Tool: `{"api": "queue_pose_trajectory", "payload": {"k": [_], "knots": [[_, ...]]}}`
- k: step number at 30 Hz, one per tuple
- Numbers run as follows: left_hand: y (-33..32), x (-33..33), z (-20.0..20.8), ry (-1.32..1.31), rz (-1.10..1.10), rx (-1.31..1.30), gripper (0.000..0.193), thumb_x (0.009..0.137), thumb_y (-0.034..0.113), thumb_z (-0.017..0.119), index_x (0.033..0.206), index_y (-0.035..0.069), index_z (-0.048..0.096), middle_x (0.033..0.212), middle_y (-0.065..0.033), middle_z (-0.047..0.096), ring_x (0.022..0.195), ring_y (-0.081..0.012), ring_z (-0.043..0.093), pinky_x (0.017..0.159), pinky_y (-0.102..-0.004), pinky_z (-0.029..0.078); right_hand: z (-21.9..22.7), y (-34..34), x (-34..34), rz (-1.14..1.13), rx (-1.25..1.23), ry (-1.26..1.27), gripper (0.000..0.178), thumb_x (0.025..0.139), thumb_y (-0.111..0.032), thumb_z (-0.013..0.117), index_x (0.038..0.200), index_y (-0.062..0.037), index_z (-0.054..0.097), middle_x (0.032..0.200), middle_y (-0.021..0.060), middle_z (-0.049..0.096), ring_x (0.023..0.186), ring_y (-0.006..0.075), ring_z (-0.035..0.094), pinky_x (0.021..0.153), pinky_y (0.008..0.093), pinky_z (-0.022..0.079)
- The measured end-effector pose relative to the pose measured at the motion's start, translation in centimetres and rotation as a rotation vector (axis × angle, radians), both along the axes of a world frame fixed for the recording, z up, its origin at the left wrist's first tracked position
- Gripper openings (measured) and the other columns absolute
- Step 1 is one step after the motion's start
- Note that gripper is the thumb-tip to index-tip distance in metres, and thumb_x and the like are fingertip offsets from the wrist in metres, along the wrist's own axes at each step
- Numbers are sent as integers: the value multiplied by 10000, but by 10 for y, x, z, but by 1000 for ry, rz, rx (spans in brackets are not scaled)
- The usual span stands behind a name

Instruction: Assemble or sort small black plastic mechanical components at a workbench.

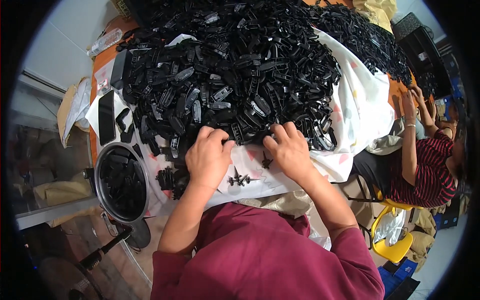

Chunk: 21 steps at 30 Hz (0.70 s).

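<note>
A large heap of black plastic parts (220, 92), mostly long and curved with slotted frames, covers the table. At its near edge, my left hand (210, 157) has its fingers curled against the dark parts. My right hand (290, 152), a short way across from it, also has bent fingers with the thumb side toward the heap. What the fingertips of either hand hold is lost among the black parts. Several small dark pointed pieces (241, 178) lie on the cloth between my forearms. Another small dark piece (266, 161) rests beside my right hand.
A round metal-rimmed bowl (146, 192) of black parts stands at the left. Near it lie a black phone (106, 119) and a clear bottle (105, 42). White patterned cloth (367, 112) drapes rightward. A person in a striped shirt (425, 172) works at the right, near a yellow chair (395, 247).
</note>
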<state>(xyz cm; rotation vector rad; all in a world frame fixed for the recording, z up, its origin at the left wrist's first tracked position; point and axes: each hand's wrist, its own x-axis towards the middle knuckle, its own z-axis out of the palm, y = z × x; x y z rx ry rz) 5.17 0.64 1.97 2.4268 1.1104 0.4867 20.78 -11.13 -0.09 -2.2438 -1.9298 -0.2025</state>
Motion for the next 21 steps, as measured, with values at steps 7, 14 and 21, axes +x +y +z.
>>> {"api": "queue_pose_trajectory", "payload": {"k": [7,14,21], "knots": [[-8,-27,-8,-686,53,-1041,219,798,52,652,1000,14,577,857,-8,584,707,-60,512,625,-179,425,-4,-3,-1,11,11,-42,145,702,-146,531,835,-103,567,937,38,529,842,223,475,663,320,404],[-15,-29,-13,-828,-93,-1171,291,799,66,651,1076,16,573,911,9,584,799,-50,505,719,-186,417,17,-4,-4,170,305,337,234,611,-22,656,801,-43,520,978,86,581,920,279,558,694,364,469],[-26,-21,-8,-803,-120,-1055,254,808,75,645,1047,6,592,856,10,599,761,-52,509,681,-198,425,37,-5,-27,161,300,837,287,705,11,659,975,-9,564,917,115,617,777,263,565,651,317,461]]}}
